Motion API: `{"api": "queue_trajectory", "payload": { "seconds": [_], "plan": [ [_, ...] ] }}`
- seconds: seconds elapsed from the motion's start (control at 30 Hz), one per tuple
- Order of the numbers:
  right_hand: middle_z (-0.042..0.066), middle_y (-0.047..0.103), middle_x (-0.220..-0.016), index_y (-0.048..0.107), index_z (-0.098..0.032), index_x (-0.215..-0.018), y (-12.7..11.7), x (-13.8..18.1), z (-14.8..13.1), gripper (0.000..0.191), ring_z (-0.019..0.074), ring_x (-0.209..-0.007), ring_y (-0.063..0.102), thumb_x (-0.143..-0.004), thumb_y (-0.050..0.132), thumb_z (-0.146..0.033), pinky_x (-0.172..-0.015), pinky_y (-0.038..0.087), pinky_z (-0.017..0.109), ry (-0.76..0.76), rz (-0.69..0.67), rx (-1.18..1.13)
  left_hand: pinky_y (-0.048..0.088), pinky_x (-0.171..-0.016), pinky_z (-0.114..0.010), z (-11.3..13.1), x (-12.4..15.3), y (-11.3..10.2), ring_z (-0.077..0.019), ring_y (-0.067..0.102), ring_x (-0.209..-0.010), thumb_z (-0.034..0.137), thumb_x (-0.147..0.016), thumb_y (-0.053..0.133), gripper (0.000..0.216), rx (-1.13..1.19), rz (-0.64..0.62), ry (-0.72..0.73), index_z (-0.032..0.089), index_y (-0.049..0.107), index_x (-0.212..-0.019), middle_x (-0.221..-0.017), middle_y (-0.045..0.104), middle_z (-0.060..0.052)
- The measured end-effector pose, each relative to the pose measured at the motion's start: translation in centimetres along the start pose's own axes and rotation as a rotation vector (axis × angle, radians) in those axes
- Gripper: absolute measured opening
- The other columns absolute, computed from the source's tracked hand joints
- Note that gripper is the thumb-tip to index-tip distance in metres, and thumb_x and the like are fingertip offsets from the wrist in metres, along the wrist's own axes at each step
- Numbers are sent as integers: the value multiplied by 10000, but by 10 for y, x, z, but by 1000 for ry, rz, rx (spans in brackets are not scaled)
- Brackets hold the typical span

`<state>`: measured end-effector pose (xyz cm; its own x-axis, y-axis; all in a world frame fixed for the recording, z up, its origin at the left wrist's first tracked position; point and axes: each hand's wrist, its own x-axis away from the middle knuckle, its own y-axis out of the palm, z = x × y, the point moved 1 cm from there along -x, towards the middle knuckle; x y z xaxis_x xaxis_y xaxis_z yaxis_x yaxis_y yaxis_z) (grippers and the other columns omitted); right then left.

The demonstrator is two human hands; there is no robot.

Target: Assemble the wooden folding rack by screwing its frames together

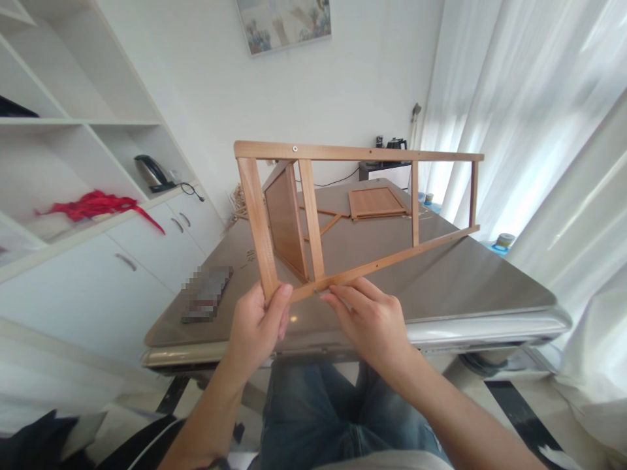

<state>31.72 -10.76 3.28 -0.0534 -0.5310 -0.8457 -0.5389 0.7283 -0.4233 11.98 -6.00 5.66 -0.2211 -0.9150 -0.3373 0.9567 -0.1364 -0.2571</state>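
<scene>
A long wooden frame (312, 222) with several crossbars is propped on its edge over the table. My left hand (258, 320) grips its near lower corner, thumb on the outer face. With its fingertips together, my right hand (375, 320) pinches a small metal piece (321, 291) against the lower rail, just below a crossbar. The piece is mostly hidden by the fingers; it looks like a screw or the tip of a thin key. A wooden panel (287, 222) stands at an angle inside the frame's left end. A round metal fastener (294, 149) shows in the upper rail.
On the grey table (441, 281) lie another wooden panel (377, 201), thin wooden pieces (330, 225) and a blurred flat packet (206, 294). White shelves (78, 150) hold a kettle (149, 173) and red ribbon (100, 205). Curtains (553, 163) hang at right.
</scene>
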Motion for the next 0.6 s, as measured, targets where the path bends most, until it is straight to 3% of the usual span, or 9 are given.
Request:
{"api": "queue_trajectory", "payload": {
  "seconds": [0.6],
  "plan": [
    [16, 767, -813, 791, -219, -884, 2, 2, -6, 233, 131, -674, 718, -1011, 677, -378, -558, 472, 237, 58, 50, 21, 374, -401, -213, 1, 2, 1, -82, 447, -381, 467, -1035, 592, 348, -4, 13, 4, 219, 493, -812, -478, 455, 92]
  ]
}}
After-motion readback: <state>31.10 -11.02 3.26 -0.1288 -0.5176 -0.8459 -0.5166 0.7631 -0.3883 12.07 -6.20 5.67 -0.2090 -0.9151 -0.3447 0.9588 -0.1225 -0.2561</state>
